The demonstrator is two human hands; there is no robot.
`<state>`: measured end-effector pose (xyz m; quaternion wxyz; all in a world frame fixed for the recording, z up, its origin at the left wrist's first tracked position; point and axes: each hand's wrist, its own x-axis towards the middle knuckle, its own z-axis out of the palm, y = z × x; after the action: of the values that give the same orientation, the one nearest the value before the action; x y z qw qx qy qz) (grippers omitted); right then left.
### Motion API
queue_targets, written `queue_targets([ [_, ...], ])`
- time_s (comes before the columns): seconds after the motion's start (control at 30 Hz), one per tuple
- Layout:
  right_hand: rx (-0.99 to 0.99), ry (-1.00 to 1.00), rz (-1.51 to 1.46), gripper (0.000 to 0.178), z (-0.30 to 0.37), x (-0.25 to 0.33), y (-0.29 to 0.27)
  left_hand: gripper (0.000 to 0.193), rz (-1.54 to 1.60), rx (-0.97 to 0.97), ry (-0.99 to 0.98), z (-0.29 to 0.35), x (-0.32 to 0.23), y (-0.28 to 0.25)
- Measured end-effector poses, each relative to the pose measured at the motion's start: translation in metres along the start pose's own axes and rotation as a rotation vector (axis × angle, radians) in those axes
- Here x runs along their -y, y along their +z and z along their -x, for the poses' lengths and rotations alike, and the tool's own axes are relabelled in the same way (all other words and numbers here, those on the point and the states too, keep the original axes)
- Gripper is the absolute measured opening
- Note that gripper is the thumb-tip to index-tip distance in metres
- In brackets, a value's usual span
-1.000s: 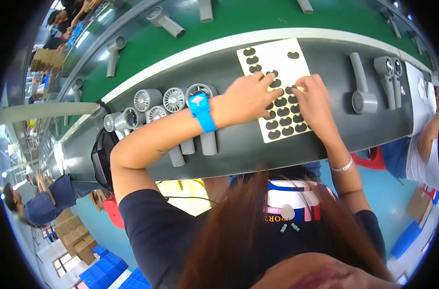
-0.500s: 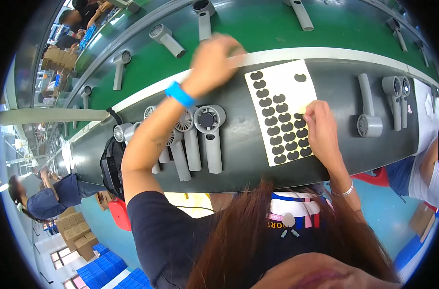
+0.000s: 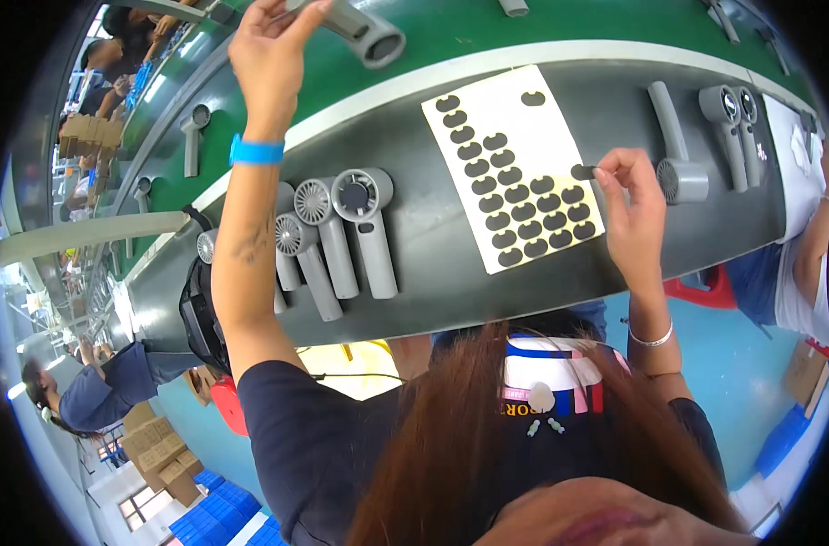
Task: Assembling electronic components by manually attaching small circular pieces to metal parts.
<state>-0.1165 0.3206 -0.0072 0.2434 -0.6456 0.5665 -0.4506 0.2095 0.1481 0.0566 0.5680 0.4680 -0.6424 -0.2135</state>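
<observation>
My left hand (image 3: 271, 64) is raised over the green conveyor belt, fingers pinched on a grey handheld fan (image 3: 367, 35) whose round head points down to the right. Between the thumb and fingers of my right hand (image 3: 636, 205) is a small black sticker (image 3: 581, 171), off the right edge of a pale sticker sheet (image 3: 489, 102). Rows of black notched stickers (image 3: 524, 212) fill the sheet's lower and left parts, and one sits alone near its top right. Several grey fans (image 3: 375, 250) lie together on the dark bench, left of the sheet.
On the bench right of my right hand lie more grey fans (image 3: 672, 127). The belt (image 3: 469, 32) carries others beyond a white rail (image 3: 487, 65). A black bag (image 3: 199, 305) hangs at the bench's left side. Another person (image 3: 801, 282) sits at the far right.
My left hand has moved left and farther out and now holds a fan from the belt. My right hand has lifted a black sticker off the sheet. The whole view has shifted slightly.
</observation>
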Motion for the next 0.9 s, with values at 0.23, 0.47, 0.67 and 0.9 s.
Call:
queue_targets([
  [0.23, 0.097, -0.032, -0.636, 0.035, 0.012, 0.048, -0.009, 0.036, -0.159, 0.280, 0.302, 0.141, -0.096, 0.043],
  [0.47, 0.143, 0.029, -0.713, 0.036, 0.022, 0.078, -0.014, 0.041, 0.345, 0.287, -0.039, 0.189, -0.114, 0.069],
  [0.67, 0.131, 0.057, -0.666, 0.034, 0.027, 0.080, -0.023, 0.040, 0.402, 0.361, -0.091, 0.197, -0.122, 0.070],
  [0.9, 0.131, 0.038, -0.701, 0.034, 0.031, 0.077, -0.020, 0.042, 0.340, 0.340, -0.078, 0.205, -0.122, 0.072],
])
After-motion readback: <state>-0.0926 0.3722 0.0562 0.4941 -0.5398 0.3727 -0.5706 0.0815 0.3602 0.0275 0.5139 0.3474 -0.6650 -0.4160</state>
